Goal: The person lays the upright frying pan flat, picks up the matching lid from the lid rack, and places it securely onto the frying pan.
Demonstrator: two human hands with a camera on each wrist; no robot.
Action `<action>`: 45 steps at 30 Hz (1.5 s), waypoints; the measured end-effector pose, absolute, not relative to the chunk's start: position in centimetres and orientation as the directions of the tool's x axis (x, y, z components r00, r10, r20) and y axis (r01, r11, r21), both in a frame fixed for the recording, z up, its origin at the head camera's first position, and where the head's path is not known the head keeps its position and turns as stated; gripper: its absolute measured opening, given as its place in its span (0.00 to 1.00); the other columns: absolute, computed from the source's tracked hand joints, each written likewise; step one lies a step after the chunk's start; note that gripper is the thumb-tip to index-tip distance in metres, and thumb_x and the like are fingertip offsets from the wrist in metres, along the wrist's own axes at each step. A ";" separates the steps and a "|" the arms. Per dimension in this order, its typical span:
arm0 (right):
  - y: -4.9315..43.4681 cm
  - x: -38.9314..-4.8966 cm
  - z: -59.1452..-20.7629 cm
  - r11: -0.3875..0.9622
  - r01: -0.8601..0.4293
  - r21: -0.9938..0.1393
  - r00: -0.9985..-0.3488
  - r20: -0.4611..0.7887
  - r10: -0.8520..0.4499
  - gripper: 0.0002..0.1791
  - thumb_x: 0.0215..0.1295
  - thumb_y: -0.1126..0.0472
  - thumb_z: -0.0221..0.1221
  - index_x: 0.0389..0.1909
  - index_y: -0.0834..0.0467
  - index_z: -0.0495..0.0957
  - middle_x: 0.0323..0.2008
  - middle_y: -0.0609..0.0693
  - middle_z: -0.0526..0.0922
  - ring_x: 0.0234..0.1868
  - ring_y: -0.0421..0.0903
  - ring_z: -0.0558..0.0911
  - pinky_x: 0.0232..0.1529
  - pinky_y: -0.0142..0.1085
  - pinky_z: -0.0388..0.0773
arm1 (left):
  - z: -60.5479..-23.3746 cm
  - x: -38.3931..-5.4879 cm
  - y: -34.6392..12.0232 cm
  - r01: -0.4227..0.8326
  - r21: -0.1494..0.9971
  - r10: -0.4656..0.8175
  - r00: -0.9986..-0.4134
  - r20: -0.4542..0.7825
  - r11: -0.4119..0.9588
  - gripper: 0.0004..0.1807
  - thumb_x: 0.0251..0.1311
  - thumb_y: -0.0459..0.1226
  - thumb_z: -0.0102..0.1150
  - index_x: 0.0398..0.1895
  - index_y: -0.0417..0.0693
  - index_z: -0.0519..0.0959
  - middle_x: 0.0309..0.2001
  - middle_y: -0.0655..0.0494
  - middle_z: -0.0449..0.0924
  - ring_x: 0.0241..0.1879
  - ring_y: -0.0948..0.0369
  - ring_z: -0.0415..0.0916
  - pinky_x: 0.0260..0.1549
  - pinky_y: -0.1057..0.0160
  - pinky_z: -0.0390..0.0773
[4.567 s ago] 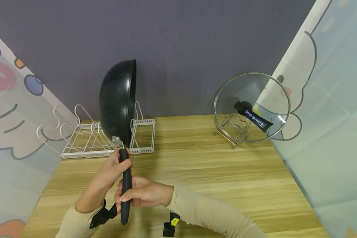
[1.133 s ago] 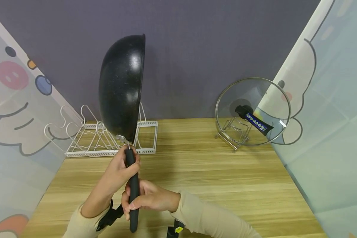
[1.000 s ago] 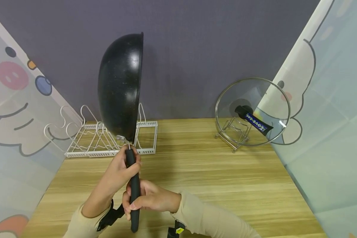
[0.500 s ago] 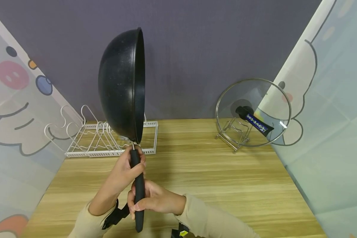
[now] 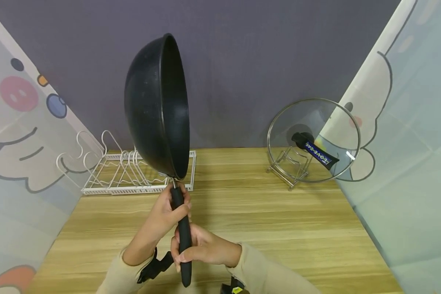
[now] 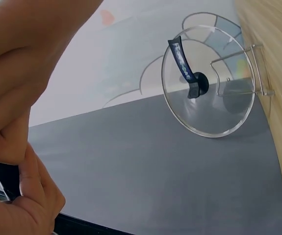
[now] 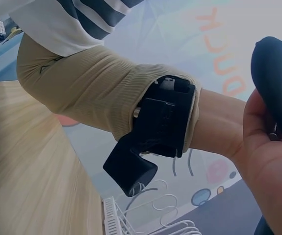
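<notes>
A black wok (image 5: 145, 106) is held up on its side, its bowl raised and its hollow turned toward the right in the head view. My left hand (image 5: 169, 210) grips the upper part of its black handle, just below the metal joint. Lower down, my right hand (image 5: 206, 247) wraps round the same handle near its end. In the right wrist view the rounded handle end (image 7: 273, 68) pokes out past the fingers. Behind the bowl stands a white wire rack (image 5: 114, 190), partly hidden by the wok.
At the back right a glass lid (image 5: 330, 118) with a black handle leans in a small metal stand (image 5: 284, 175). The wooden table (image 5: 264, 216) ends at a grey back wall. Printed cloths (image 5: 411, 163) hang at both sides.
Both hands have lifted the wok higher over the rack and shifted it right. Its bowl has turned so more of the inside shows. The lid stays in its stand.
</notes>
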State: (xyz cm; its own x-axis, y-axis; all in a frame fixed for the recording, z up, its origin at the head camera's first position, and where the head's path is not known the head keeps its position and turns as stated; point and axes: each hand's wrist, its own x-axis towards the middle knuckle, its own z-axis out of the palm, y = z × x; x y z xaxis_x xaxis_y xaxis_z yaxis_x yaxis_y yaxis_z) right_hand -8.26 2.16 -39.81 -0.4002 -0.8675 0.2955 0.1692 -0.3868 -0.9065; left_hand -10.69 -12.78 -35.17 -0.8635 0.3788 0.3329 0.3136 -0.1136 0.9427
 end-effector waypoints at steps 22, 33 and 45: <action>4.6 -8.5 -40.6 -0.357 0.111 -0.927 -0.405 0.286 -0.868 0.17 0.63 0.69 0.47 0.43 0.77 0.52 0.29 0.74 0.61 0.33 0.37 0.78 0.39 0.30 0.76 | -36.6 -11.2 -11.2 0.217 0.959 0.414 -0.868 0.274 -0.181 0.14 0.55 0.22 0.50 0.41 0.35 0.58 0.29 0.54 0.68 0.24 0.65 0.72 0.25 0.65 0.78; 5.4 -8.6 -41.1 -0.342 0.110 -0.933 -0.449 0.261 -0.854 0.17 0.62 0.72 0.45 0.45 0.77 0.51 0.29 0.68 0.64 0.32 0.38 0.77 0.40 0.33 0.78 | -37.4 -11.9 -10.4 0.212 0.953 0.428 -0.857 0.287 -0.215 0.14 0.54 0.21 0.49 0.40 0.37 0.59 0.29 0.54 0.68 0.25 0.65 0.73 0.26 0.66 0.78; 5.9 -8.4 -41.3 -0.332 0.123 -0.935 -0.495 0.232 -0.837 0.18 0.61 0.71 0.46 0.45 0.77 0.52 0.33 0.48 0.72 0.32 0.38 0.77 0.40 0.36 0.79 | -38.4 -12.4 -9.9 0.206 0.953 0.426 -0.859 0.285 -0.223 0.14 0.54 0.22 0.49 0.40 0.38 0.60 0.29 0.55 0.69 0.24 0.65 0.74 0.26 0.66 0.78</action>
